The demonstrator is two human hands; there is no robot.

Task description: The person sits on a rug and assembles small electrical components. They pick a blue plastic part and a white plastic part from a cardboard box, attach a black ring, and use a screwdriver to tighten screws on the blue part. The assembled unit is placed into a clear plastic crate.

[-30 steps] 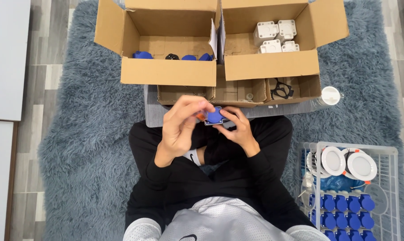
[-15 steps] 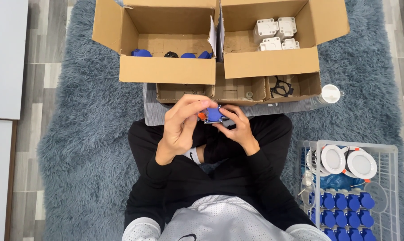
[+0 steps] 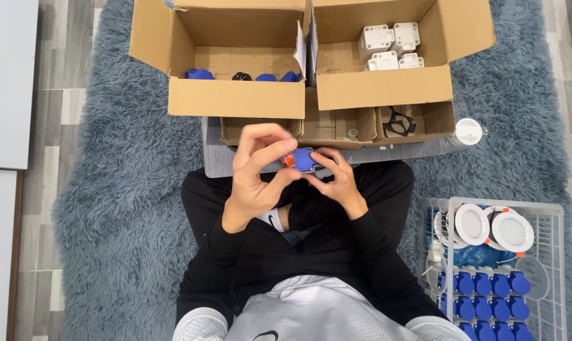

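We see a small blue part [image 3: 303, 160] with an orange tab at its nine o'clock edge. At twelve o'clock sit brown cardboard boxes [image 3: 235, 98] holding blue pieces [image 3: 199, 74] and white blocks [image 3: 390, 47]. Our sleeves [image 3: 374, 252] are black, our shirt [image 3: 311, 312] grey. The shaggy rug [image 3: 122, 189] is grey-blue. At four o'clock a white wire basket [image 3: 554, 208] holds white round lamps [image 3: 493, 227] and blue parts [image 3: 482, 293].

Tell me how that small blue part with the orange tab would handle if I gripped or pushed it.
The blue part looks like rigid moulded plastic, so probably stiff. The left hand and right hand pinch it with fingertips alone, suggesting it is light. Its flattish, blocky shape should slide rather than roll.
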